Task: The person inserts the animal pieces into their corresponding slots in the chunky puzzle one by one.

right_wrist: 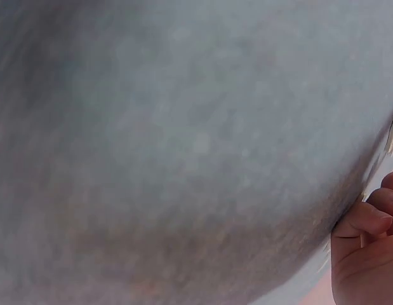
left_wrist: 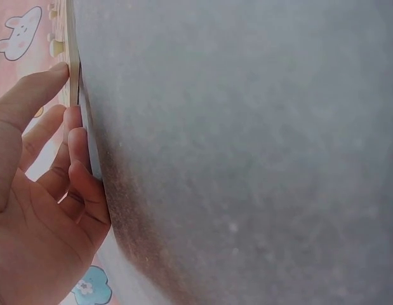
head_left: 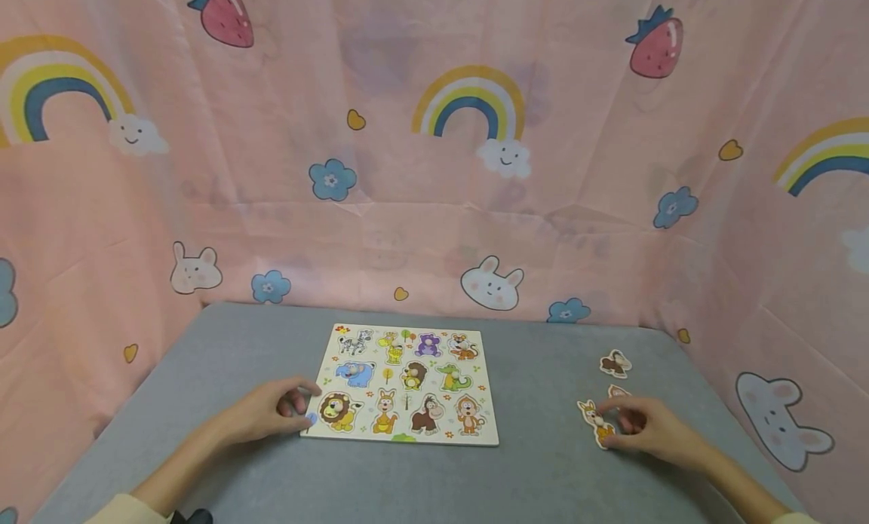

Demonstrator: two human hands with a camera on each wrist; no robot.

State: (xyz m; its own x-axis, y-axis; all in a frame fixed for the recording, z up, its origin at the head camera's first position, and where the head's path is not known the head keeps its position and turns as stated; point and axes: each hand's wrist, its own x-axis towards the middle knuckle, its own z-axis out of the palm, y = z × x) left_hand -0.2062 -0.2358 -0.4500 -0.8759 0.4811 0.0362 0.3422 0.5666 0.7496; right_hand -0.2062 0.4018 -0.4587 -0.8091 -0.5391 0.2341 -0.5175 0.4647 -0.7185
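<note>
A flat wooden puzzle board (head_left: pixel 397 422) with several cartoon animals lies on the table, left of centre. At its near left corner is my left hand (head_left: pixel 268 411); in the left wrist view the thumb (left_wrist: pixel 47 82) lies on the board's edge (left_wrist: pixel 73 57) with the other fingertips just beside it, pinching it. Off to the right, my right hand (head_left: pixel 661 433) holds a kangaroo puzzle piece (head_left: pixel 592 417) between thumb and fingers. Behind that hand a monkey piece (head_left: pixel 616 391) peeks out, mostly hidden. Farther back lies a gorilla piece (head_left: pixel 615 364).
The table (head_left: pixel 536 464) has a grey cloth top. A pink printed curtain (head_left: pixel 407 230) encloses it at the back and both sides. Near the left sleeve, a small black object (head_left: pixel 197 516) shows at the bottom edge of the head view.
</note>
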